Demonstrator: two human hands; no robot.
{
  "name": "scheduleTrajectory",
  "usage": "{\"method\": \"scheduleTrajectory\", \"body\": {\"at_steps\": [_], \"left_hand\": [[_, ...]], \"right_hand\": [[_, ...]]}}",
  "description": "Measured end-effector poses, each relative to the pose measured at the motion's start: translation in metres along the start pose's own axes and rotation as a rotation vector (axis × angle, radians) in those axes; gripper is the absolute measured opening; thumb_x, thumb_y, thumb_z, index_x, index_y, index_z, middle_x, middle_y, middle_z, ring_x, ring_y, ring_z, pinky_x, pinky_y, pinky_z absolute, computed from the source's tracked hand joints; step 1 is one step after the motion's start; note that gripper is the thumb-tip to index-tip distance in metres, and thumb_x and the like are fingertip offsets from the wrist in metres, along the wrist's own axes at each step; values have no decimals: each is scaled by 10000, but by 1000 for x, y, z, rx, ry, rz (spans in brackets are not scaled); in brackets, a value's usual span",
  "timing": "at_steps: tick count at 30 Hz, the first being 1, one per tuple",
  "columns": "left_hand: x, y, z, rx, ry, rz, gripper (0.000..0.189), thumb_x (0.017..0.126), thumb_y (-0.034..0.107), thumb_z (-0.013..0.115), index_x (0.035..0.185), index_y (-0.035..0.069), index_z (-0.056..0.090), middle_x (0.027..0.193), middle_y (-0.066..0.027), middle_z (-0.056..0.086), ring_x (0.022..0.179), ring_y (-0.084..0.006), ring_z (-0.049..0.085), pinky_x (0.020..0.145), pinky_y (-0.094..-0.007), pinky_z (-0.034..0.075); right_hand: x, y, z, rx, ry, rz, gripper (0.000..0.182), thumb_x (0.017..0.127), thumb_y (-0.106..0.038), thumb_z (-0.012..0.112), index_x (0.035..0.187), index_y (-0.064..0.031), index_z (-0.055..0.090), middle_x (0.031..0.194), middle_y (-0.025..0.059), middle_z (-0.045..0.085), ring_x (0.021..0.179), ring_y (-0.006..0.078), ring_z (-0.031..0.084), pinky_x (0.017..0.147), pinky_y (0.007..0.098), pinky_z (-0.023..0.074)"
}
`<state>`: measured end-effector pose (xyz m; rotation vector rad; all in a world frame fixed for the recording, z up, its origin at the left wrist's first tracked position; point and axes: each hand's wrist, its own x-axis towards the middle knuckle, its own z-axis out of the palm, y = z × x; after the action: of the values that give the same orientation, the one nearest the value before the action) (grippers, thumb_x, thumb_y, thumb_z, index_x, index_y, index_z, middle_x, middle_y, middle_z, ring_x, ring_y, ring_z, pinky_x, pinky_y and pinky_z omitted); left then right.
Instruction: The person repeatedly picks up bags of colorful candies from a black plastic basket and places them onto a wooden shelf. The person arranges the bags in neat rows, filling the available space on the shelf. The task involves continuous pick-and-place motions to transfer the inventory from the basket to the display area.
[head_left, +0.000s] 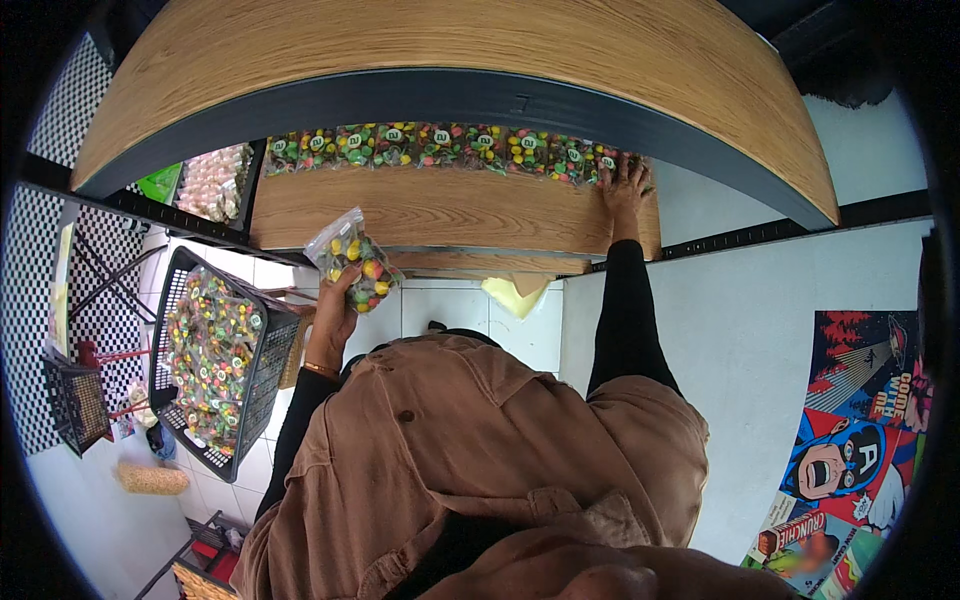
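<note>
My left hand (337, 304) grips a clear zip bag of colourful candies (360, 271), mostly yellow, red and green, held up in front of the wooden shelf (442, 206). Along the back of that shelf runs a row of similar candy bags (442, 146) with round white labels. At the row's right end, my right hand (626, 184) rests with its fingers on the last bag; its palm side is hidden. Many more labelled candy bags (210, 360) fill a black plastic basket (274, 375) at the left.
A higher wooden shelf board (480, 37) with a dark front edge overhangs the row. Black slotted metal uprights (712, 244) flank the shelves. Pink-and-white packets (216, 184) lie left of the shelf. A wall with posters (847, 450) stands at the right.
</note>
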<state>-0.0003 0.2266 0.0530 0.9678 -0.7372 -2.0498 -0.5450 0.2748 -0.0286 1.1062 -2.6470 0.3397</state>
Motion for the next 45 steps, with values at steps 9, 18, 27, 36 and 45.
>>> {"method": "scheduleTrajectory", "body": {"at_steps": [9,18,27,36,45], "left_hand": [[14,-13,18,63,-64,-84,324,852,132,612,1123,-18,520,1010,-114,636,884,-213,647,750,-320,550],[39,-23,51,90,-112,-140,310,866,156,635,1118,5,534,1037,-100,626,892,-204,648,669,-312,577],[57,-23,49,81,-113,-122,421,882,287,627,1190,33,492,1040,-75,599,916,-170,608,600,-314,550],[66,22,-59,174,168,44,314,951,270,482,1202,81,489,1082,-52,587,901,-154,598,734,-334,512],[130,87,-174,1041,455,616,275,902,218,514,1077,10,552,778,-235,601,789,-379,597,720,-433,446]], "right_hand": [[-29,-59,-3,147,64,-366,660,870,-602,423,1407,-224,358,1471,164,260,1376,395,157,1071,634,62],[-81,-142,-69,715,-67,-367,555,879,-406,563,1307,-72,448,1261,211,471,1177,385,428,971,487,340],[-197,-245,-92,1218,-602,-310,556,802,-269,724,1229,-27,462,999,101,548,889,184,546,785,327,468],[-210,-343,-52,1527,-830,-174,537,839,-245,689,1243,-33,407,959,60,535,834,147,509,760,318,449],[-215,-445,-52,1136,-660,-204,609,881,-246,614,1339,5,299,1011,150,528,893,269,539,801,343,453]]}}
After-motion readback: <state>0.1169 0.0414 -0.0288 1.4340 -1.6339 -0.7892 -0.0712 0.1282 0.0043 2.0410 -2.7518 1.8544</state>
